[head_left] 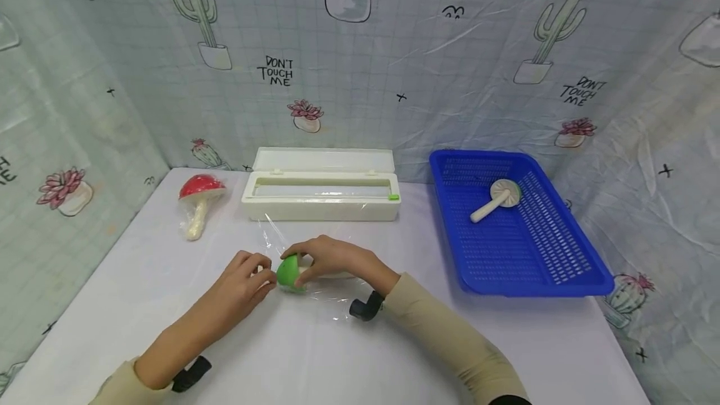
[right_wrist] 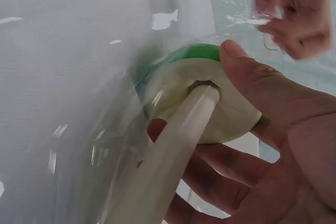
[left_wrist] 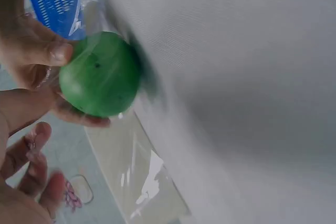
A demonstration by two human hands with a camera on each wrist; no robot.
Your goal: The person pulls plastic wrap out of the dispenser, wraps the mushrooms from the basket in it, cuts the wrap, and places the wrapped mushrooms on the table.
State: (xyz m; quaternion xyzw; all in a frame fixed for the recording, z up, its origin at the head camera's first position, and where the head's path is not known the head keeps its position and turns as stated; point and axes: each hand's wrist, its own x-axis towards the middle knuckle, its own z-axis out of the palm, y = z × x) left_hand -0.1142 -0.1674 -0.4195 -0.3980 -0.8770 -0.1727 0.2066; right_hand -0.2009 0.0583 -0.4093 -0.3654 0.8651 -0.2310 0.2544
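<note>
A toy mushroom with a green cap and a pale stem lies on its side on the table, clear cling film under and around it. My right hand grips it at the cap, thumb and fingers around the rim, as the right wrist view shows with the cream underside and the stem. Just left of the cap, my left hand has curled fingers that pinch a bit of the film. In the left wrist view the green cap appears with film drawn over it.
Behind the hands stands an open white cling film box with its roll inside. A red-capped toy mushroom in film lies at the back left. On the right, a blue basket holds another toy mushroom.
</note>
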